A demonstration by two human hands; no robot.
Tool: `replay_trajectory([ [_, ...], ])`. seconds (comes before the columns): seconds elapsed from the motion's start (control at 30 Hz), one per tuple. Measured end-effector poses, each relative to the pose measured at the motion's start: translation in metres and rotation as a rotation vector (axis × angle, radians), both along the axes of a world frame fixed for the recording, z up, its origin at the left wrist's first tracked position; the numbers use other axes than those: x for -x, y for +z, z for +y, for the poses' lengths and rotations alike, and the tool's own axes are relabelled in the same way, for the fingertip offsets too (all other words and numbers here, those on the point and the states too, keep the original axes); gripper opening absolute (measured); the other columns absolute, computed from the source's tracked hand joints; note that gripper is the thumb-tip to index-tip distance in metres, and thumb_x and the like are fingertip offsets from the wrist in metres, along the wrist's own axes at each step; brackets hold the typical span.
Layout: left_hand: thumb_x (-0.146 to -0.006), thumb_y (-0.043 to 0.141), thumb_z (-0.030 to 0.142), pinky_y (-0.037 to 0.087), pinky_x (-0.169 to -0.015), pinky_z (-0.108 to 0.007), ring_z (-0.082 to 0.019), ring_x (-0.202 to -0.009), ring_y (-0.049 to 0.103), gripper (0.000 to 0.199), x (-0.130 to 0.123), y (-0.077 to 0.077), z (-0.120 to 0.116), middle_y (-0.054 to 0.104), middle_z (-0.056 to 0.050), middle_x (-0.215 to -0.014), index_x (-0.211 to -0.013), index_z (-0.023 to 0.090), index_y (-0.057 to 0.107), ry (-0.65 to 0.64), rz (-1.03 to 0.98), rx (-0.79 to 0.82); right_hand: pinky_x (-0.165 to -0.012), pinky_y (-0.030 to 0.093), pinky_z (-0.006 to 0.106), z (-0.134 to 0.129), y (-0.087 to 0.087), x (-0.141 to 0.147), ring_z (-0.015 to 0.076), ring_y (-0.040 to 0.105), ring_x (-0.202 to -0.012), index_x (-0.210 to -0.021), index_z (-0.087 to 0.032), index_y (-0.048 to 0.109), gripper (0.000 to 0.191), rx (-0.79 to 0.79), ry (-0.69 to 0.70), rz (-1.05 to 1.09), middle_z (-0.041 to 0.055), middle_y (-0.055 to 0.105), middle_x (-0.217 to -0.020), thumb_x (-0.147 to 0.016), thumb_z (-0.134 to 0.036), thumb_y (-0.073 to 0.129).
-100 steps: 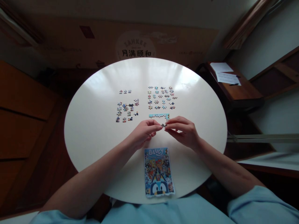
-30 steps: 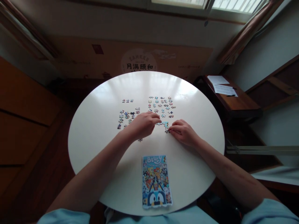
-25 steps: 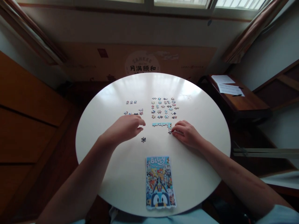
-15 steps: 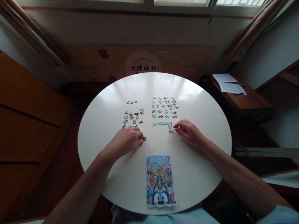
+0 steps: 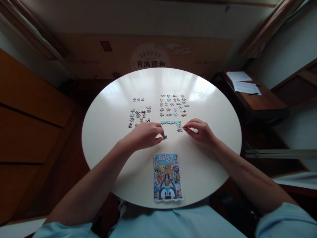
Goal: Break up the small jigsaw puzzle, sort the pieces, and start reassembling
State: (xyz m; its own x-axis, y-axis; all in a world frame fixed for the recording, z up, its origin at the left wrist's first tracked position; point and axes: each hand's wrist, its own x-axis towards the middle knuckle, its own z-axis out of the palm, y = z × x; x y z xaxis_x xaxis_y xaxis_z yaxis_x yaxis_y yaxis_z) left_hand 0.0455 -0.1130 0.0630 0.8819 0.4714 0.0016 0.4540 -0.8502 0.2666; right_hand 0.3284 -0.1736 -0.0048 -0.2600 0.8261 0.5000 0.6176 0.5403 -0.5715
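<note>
My left hand (image 5: 149,135) pinches a small dark jigsaw piece (image 5: 164,136) between thumb and fingertips, low over the table. To its upper right lies a joined puzzle section (image 5: 171,122), a light-blue strip whose right end turns down to a pale piece (image 5: 179,129). Beside that corner is my right hand (image 5: 199,131), its thumb and fingers curved with a gap between them and the tips at the section's right edge. Whether those tips press on it is hard to tell. Nearer my body, a colourful Bluey picture sheet (image 5: 168,178) lies flat.
Loose jigsaw pieces (image 5: 172,104) are spread in rows behind the joined section. Another cluster (image 5: 138,114) sits behind my left hand, with three pieces (image 5: 138,99) farther back. All rest on a white oval table (image 5: 210,109). A wooden side table (image 5: 267,102) with papers stands at right.
My left hand has carried the dark piece rightward, closer to the joined section. My right hand stays beside that section's corner. The view has tilted down, so the table appears higher.
</note>
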Motion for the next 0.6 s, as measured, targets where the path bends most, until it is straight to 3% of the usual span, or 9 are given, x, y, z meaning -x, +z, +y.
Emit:
replay_trajectory([
  [0.13,-0.087,0.063,0.023,0.045,-0.067,-0.027,-0.017,-0.083,0.068,0.014,-0.037,-0.002,0.003,0.075,-0.003,-0.1,-0.092,0.022,0.075,-0.093,-0.028,-0.007,-0.068,0.056,0.029,-0.005,0.002,0.002,0.0159,0.068,-0.077,-0.094,-0.022,0.075,0.01,-0.047,-0.039,0.01,0.0052,0.074,-0.088,-0.091,-0.023,0.066],
  [0.27,-0.086,0.062,0.021,0.046,-0.067,-0.027,-0.017,-0.083,0.068,0.015,-0.061,-0.008,0.01,0.074,-0.003,-0.098,-0.093,0.023,0.076,-0.148,-0.028,-0.001,-0.068,0.058,0.027,-0.008,0.004,-0.001,0.0159,0.07,-0.081,-0.097,-0.022,0.076,0.011,-0.058,0.022,-0.001,0.0053,0.075,-0.094,-0.089,-0.023,0.069],
  [0.6,-0.086,0.059,0.022,0.044,-0.063,-0.027,-0.016,-0.075,0.066,0.014,-0.077,-0.009,0.019,0.072,-0.003,-0.092,-0.087,0.02,0.073,-0.173,-0.061,-0.049,-0.076,0.059,0.028,-0.006,0.006,-0.005,0.0162,0.073,-0.084,-0.094,-0.024,0.077,0.009,-0.071,0.064,-0.092,0.0026,0.077,-0.095,-0.09,-0.024,0.069],
])
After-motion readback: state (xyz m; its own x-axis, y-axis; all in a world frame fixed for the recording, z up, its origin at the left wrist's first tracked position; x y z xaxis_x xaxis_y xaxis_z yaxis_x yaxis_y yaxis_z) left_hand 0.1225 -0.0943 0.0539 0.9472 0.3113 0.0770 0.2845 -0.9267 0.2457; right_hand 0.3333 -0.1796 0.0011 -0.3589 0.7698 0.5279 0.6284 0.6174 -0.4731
